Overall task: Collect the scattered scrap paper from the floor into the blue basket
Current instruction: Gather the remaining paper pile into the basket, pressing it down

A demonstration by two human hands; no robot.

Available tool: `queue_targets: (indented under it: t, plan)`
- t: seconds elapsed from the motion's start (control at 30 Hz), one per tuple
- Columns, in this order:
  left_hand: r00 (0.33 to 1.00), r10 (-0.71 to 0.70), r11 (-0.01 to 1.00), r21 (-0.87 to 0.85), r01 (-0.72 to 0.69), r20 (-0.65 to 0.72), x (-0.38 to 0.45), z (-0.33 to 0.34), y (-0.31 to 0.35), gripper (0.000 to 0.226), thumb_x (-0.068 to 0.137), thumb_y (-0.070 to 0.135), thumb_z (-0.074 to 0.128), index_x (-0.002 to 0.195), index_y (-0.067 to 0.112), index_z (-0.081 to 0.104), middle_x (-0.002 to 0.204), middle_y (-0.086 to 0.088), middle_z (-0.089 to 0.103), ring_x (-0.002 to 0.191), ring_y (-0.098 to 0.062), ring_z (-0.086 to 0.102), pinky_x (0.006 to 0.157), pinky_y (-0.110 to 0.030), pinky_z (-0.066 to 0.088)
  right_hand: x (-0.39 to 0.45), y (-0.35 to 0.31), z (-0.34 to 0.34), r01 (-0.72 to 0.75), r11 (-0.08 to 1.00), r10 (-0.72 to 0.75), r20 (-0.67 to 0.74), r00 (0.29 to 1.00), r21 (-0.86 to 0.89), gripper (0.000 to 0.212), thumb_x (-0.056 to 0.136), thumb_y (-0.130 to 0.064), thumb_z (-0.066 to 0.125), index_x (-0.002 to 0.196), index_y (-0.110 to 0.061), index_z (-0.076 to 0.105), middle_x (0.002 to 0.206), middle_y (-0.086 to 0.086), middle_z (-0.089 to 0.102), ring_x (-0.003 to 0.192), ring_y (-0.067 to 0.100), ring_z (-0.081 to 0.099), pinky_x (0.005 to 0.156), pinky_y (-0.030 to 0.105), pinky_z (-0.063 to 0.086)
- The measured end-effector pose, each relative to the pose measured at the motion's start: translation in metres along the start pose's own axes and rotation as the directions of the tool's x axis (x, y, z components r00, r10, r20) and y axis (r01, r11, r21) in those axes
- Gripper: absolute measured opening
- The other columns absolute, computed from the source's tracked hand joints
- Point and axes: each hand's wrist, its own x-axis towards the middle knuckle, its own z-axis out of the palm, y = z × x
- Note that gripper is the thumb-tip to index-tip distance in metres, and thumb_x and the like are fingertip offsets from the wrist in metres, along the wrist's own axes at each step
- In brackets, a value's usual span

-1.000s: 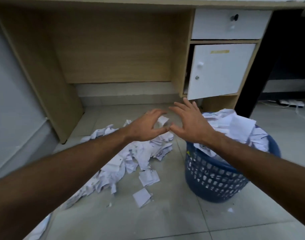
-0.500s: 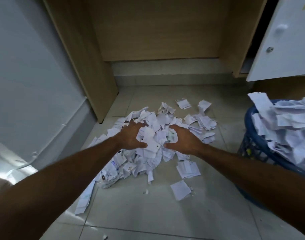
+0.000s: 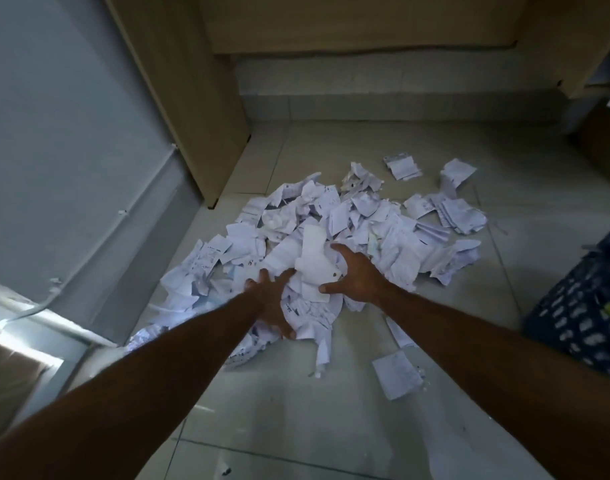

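Observation:
A big heap of white scrap paper (image 3: 362,230) lies on the tiled floor under the desk. My left hand (image 3: 272,299) is dug into the near side of the heap, fingers curled round a bunch of scraps. My right hand (image 3: 360,278) grips the same bunch from the right, thumb and fingers spread round it. A wad of paper (image 3: 314,268) stands up between the two hands. The blue basket (image 3: 580,313) shows only as a perforated wall at the right edge. Single scraps (image 3: 397,374) lie loose on the floor near me.
The wooden desk leg panel (image 3: 192,109) stands at the left of the heap, with a grey wall (image 3: 61,140) beside it. The desk's back panel (image 3: 359,22) and a low step close off the far side. Bare floor tiles (image 3: 296,420) lie between me and the heap.
My head has come down closer to the heap. Both hands have pushed into the paper and closed round a bunch, drawing it together between them.

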Motion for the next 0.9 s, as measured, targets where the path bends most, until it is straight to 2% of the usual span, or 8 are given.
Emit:
queue_targets:
  t: [0.1,0.2,0.3,0.43,0.53,0.8,0.83,0.9]
  plan:
    - [0.996,0.027,0.999,0.027,-0.025,-0.080,0.002,0.014,0.001,0.132,0.059,0.054,0.092,0.156,0.042,0.003,0.161,-0.016,0.002,0.144,-0.052,0.017,0.112,-0.061,0.036,0.000,0.002,0.020,0.018,1.000,-0.018,-0.055,0.998,0.009,0.079,0.069,-0.032,0.090,0.137,-0.017,0.052,0.130,0.009,0.059,0.119,0.026,0.055,0.093,0.030,0.043]
    - [0.986,0.076,0.997,-0.019,-0.079,-0.146,0.005,0.019,-0.001,0.110,0.068,0.042,0.089,0.152,0.041,0.018,0.148,-0.019,0.019,0.130,-0.050,0.038,0.103,-0.054,0.046,-0.002,0.003,0.022,-0.001,1.000,0.002,-0.104,0.995,0.009,0.056,0.073,-0.020,0.087,0.123,-0.007,0.064,0.119,0.009,0.064,0.107,0.023,0.059,0.076,0.020,0.034]
    - [0.967,0.135,0.990,-0.020,-0.143,-0.215,0.001,0.014,-0.001,0.087,0.079,0.033,0.079,0.150,0.039,0.028,0.131,-0.015,0.033,0.117,-0.042,0.050,0.100,-0.048,0.048,-0.008,0.000,0.011,-0.025,1.000,0.026,-0.142,0.990,0.012,0.049,0.072,-0.019,0.088,0.115,-0.006,0.068,0.108,0.003,0.061,0.100,0.017,0.057,0.071,0.017,0.031]
    - [0.922,0.175,0.973,-0.083,-0.216,-0.346,-0.010,-0.013,0.003,0.063,0.079,0.024,0.076,0.134,0.027,0.045,0.122,-0.011,0.042,0.110,-0.036,0.054,0.093,-0.045,0.050,-0.018,-0.016,-0.014,-0.017,0.999,0.028,-0.236,0.971,0.046,0.052,0.072,-0.019,0.086,0.119,-0.006,0.066,0.119,0.010,0.062,0.110,0.023,0.059,0.081,0.020,0.038]
    - [0.835,0.221,0.938,-0.124,-0.323,-0.504,-0.024,-0.039,0.019,0.051,0.077,0.024,0.078,0.120,0.028,0.050,0.115,-0.007,0.050,0.103,-0.031,0.057,0.086,-0.038,0.050,-0.032,-0.038,-0.051,0.045,0.997,-0.022,-0.339,0.941,0.061,0.049,0.073,-0.016,0.085,0.118,-0.006,0.066,0.117,0.011,0.062,0.102,0.020,0.059,0.077,0.015,0.036]
    - [0.552,0.338,0.775,-0.107,-0.622,-0.762,-0.078,-0.120,0.106,0.051,0.076,0.028,0.078,0.120,0.028,0.052,0.115,-0.001,0.058,0.101,-0.017,0.055,0.088,-0.034,0.049,-0.097,-0.091,-0.177,0.125,0.992,-0.117,-0.571,0.812,-0.026,0.042,0.073,-0.021,0.080,0.113,-0.012,0.068,0.107,0.001,0.065,0.086,0.011,0.057,0.065,0.015,0.038]
    - [0.513,0.361,0.750,-0.085,-0.656,-0.779,-0.084,-0.130,0.118,0.051,0.076,0.024,0.079,0.120,0.026,0.053,0.116,0.000,0.058,0.102,-0.016,0.054,0.089,-0.031,0.048,-0.106,-0.097,-0.192,0.124,0.991,-0.125,-0.595,0.794,-0.043,0.042,0.074,-0.021,0.080,0.113,-0.012,0.069,0.107,0.002,0.066,0.086,0.010,0.056,0.064,0.014,0.037]
    - [0.447,0.399,0.702,-0.048,-0.711,-0.801,-0.102,-0.151,0.148,0.051,0.077,0.018,0.079,0.121,0.022,0.055,0.117,0.003,0.058,0.101,-0.012,0.053,0.085,-0.014,0.043,-0.129,-0.108,-0.226,0.127,0.989,-0.147,-0.645,0.750,-0.078,0.042,0.073,-0.020,0.081,0.112,-0.010,0.070,0.109,0.003,0.068,0.085,0.007,0.056,0.059,0.009,0.036]
